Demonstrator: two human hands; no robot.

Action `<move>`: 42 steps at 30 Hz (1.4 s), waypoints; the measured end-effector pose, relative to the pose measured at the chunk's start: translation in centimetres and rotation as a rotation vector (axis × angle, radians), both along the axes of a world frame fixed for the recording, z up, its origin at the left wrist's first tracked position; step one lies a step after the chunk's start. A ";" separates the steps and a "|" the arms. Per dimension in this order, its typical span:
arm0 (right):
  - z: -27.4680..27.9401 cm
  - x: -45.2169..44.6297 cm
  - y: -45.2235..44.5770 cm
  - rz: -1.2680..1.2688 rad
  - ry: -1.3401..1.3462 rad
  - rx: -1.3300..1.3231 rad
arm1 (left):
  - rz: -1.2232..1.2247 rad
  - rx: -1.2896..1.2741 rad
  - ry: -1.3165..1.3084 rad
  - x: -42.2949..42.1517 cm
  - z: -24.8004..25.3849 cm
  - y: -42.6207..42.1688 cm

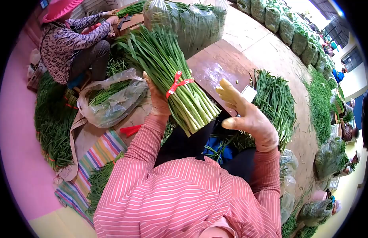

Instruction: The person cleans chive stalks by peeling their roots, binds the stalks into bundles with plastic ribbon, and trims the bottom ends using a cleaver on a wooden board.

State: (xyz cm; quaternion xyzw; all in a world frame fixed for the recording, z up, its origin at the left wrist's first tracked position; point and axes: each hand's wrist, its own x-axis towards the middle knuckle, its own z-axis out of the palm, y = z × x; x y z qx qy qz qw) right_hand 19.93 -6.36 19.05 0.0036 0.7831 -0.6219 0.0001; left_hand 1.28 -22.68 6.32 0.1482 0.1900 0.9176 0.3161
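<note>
My left hand (157, 97) is wrapped round a thick bunch of garlic chives (160, 63) from its left side. A red tie (178, 84) circles the bunch, and its cut stem ends slant down towards the lower right. The back of my left hand's grip is partly hidden behind the leaves. To the right of the stems, my right hand (247, 115) is raised with thumb and fingers apart, holding nothing. Below and behind my hands lies a brown board (227, 59). Close to my right hand is a pile of loose chives (273, 103).
A co-worker in a patterned top (73, 43) sits at upper left, hands on other greens. Nearby are an open plastic bag (112, 107), a large filled bag (192, 27), a chive heap (53, 119) and a striped mat (98, 152). Packed bags (287, 31) line the far right.
</note>
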 end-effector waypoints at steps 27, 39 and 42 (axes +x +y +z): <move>-3.5 -10.1 -14.1 0.085 0.427 0.822 | 0.771 -0.298 0.505 0.2 -4.5 -14.5; -6.9 -12.2 -18.1 0.276 0.483 0.729 | 1.169 -0.330 -0.430 4.8 -6.7 -32.7; -7.0 -10.3 -12.8 0.030 0.198 0.559 | 1.287 -0.385 -0.487 6.9 -7.3 -36.4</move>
